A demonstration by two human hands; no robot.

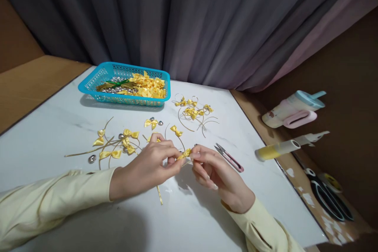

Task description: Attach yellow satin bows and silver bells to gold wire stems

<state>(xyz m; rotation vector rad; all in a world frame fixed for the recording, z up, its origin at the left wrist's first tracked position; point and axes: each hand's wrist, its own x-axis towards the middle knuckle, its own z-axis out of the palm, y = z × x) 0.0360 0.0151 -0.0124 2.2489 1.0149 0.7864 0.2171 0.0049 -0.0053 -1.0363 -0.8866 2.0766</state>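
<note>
Pinching a small yellow satin bow (pixel 186 152) in the fingertips of left hand (pixel 156 159) and right hand (pixel 214 165), above a white marbled tabletop (pixel 183 224).

Possibly risking crushed loops by squeezing too hard, or a snag by brushing thin gold cord (pixel 160 196) near the left hand.

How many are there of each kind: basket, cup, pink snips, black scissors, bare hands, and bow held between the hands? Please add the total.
Basket: 1
Cup: 1
Pink snips: 1
Black scissors: 1
Bare hands: 2 (left hand, right hand)
Held bow: 1
Total: 7
</note>
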